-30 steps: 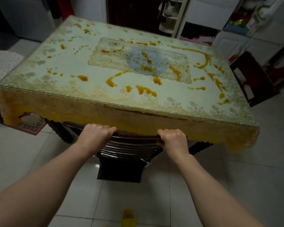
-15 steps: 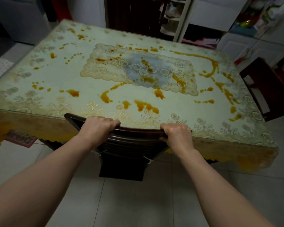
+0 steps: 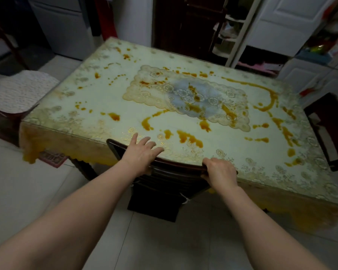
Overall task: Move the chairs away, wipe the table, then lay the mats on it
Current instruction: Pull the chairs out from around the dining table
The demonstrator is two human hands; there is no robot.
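A dark wooden chair [image 3: 164, 184] stands at the near side of the table [image 3: 242, 149], its curved top rail level with the table edge. My right hand [image 3: 220, 171] grips the right end of that rail. My left hand [image 3: 142, 151] rests on the rail's left part with its fingers spread flat. The table has a pale lace cloth under glass, spattered with orange-brown stains [image 3: 189, 138]. A second dark chair [image 3: 330, 131] stands at the table's right end. A third chair with a white quilted cushion [image 3: 20, 90] is at the left end.
Pale tiled floor [image 3: 37, 191] surrounds the table. A grey cabinet [image 3: 64, 26] stands at the back left, a dark doorway and white shelf unit [image 3: 228, 32] behind the table, white cupboards [image 3: 300, 75] at the back right. A red mat [image 3: 51, 157] lies under the table's left corner.
The chair has come out from under the table towards me. My left hand has opened from a closed grip to spread fingers. My right hand keeps its hold.
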